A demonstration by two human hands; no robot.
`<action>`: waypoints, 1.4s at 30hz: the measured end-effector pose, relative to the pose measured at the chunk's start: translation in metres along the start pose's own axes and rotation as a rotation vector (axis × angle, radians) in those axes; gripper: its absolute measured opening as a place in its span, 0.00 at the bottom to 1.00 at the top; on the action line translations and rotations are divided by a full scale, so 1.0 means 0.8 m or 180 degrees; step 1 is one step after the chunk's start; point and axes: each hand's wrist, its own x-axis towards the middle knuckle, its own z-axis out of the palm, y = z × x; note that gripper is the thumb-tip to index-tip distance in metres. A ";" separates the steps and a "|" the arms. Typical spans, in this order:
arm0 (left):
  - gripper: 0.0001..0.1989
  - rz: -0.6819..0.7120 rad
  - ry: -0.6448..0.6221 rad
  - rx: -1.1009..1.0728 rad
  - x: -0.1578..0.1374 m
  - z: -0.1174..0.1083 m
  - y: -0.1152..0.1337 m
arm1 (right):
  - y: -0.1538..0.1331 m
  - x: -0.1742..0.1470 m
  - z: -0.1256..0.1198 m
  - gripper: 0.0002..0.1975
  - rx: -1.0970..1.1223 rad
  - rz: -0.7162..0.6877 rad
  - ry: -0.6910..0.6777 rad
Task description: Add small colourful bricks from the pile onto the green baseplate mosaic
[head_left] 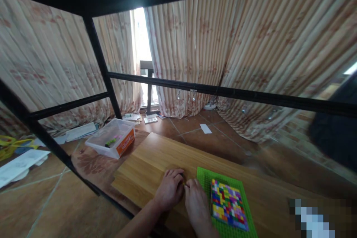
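Observation:
My left hand [170, 189] rests over the wooden board [145, 156], its fingers curled inward. Close against it is my right hand [195, 199], thumb and fingers pinched together. Between the fingertips of both hands there may be something small, but I cannot make out what. Just right of my right hand lies a green studded baseplate [205, 174]. On the baseplate sits a flat, many-coloured block of small building bricks [227, 202], mostly rectangular in outline.
A clear plastic box [103, 147] with an orange label and a few small pieces stands beyond the board's left end. Black metal frame bars [178, 84] cross ahead and at the left. Papers [205, 128] lie on the tiled floor. Curtains [189, 52] hang behind.

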 end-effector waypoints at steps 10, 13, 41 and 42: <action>0.05 0.0163 0.0007 0.0131 0.003 -0.009 0.002 | 0.063 -0.027 -0.128 0.16 0.1365 0.0922 0.0207; 0.05 0.0165 0.0015 0.0186 0.003 -0.009 0.002 | 0.100 -0.023 -0.144 0.17 0.1335 0.1274 0.0285; 0.05 0.0159 -0.0034 0.0291 0.004 -0.005 -0.004 | 0.141 0.034 -0.110 0.10 0.1090 0.0906 -0.0211; 0.05 0.0152 -0.0033 0.0291 0.004 -0.005 -0.003 | 0.142 0.035 -0.110 0.10 0.1129 0.0905 -0.0264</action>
